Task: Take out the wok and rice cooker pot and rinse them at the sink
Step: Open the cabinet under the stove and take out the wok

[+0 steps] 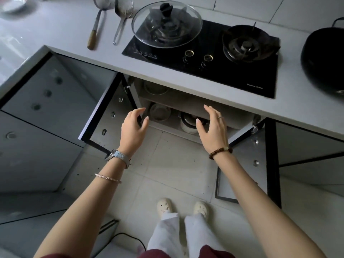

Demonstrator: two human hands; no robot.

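The cabinet under the stove stands with both doors swung wide. On its lower shelf sits a white rice cooker [188, 125] with a dark lid, and a round metal pot [160, 112] lies left of it. A black wok [323, 64] rests on the counter at the far right. My left hand [133, 127] hovers in front of the shelf with fingers loosely spread and holds nothing. My right hand [212, 127] hovers just right of the rice cooker, fingers relaxed and empty.
A glass lid [166, 25] covers the left burner of the black gas stove [202, 58]. A strainer [96, 25] and a skimmer [122, 19] lie on the white counter [74, 30]. The left door [104, 116] and right door [247, 157] flank my arms. A bowl [155, 88] sits on the upper shelf.
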